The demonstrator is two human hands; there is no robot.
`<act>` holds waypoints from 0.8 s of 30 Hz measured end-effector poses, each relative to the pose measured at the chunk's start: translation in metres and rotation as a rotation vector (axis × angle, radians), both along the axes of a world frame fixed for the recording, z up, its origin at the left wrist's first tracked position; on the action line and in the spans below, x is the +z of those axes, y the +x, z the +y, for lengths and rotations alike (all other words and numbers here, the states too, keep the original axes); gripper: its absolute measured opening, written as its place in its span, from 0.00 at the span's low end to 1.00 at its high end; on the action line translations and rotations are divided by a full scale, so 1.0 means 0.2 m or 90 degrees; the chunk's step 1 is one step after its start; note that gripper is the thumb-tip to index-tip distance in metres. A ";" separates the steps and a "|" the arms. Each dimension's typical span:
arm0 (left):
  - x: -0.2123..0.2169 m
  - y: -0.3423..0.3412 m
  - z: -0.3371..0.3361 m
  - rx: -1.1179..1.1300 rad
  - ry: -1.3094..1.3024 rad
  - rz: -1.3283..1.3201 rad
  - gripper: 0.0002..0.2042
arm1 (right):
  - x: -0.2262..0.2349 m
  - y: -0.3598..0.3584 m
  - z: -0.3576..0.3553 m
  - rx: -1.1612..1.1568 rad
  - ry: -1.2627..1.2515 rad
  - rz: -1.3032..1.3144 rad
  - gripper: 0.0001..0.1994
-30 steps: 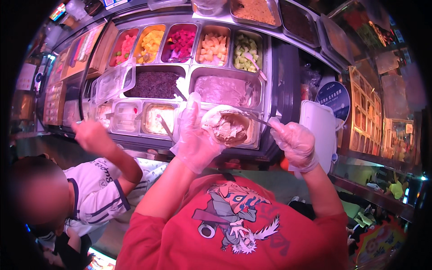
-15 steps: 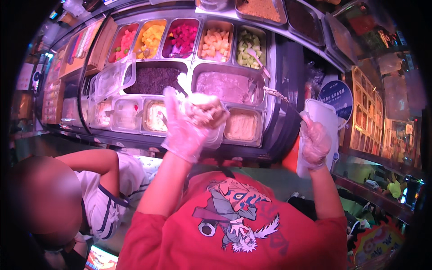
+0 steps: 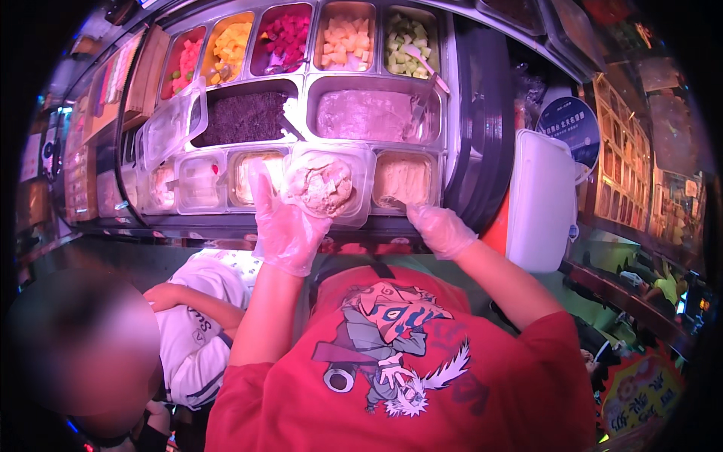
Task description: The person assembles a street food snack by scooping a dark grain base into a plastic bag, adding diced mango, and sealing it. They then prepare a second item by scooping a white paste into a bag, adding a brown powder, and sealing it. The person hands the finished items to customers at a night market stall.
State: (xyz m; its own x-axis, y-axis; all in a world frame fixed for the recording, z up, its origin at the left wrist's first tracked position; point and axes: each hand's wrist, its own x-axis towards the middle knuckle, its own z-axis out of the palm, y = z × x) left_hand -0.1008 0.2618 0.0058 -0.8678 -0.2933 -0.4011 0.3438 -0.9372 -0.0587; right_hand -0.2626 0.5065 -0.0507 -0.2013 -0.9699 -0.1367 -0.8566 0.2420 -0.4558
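Left hand (image 3: 285,226): clear glove, fingers grasping a clear plastic tub (image 3: 330,184) of pale beige scoops, held over the front row of trays.
Right hand (image 3: 440,230): gloved, fingers clenched on a utensil handle dipping into the cream-coloured tray (image 3: 403,178) at 3 o'clock of the tub.
Behind, at 12 o'clock: dark purple tray (image 3: 245,117), pale lilac tray (image 3: 369,114), a row of cut fruit trays (image 3: 301,38).
White lidded bin (image 3: 541,200) at far 3 o'clock.
Another person in a white shirt (image 3: 192,331) at 8 o'clock.

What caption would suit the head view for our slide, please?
Gloved left hand holds a clear tub while right hand scoops from a beige pan.
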 end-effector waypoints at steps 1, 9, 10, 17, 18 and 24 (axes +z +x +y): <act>-0.01 0.01 0.01 0.004 0.009 -0.014 0.40 | 0.03 -0.04 0.00 0.029 0.009 0.020 0.07; -0.01 -0.04 0.07 -0.017 -0.012 -0.051 0.42 | -0.05 -0.06 -0.12 0.284 0.111 0.016 0.07; -0.01 -0.04 0.07 -0.016 -0.018 -0.040 0.42 | -0.06 -0.09 -0.12 0.310 0.137 -0.007 0.07; -0.03 -0.04 0.05 -0.023 -0.082 -0.013 0.42 | 0.11 -0.28 -0.06 0.282 0.332 -0.028 0.07; -0.04 -0.04 0.05 -0.018 -0.089 -0.020 0.42 | 0.15 -0.30 -0.06 0.253 0.370 -0.020 0.06; -0.06 -0.07 0.09 -0.079 -0.064 -0.007 0.40 | 0.50 -0.50 0.16 -0.345 0.073 -0.315 0.10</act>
State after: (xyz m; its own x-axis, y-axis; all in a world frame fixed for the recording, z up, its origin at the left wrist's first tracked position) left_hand -0.1138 0.2806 -0.0058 -0.8955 -0.2229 -0.3852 0.2247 -0.9736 0.0412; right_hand -0.3621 0.5377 0.0497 -0.5357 -0.7269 -0.4298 -0.3044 0.6410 -0.7046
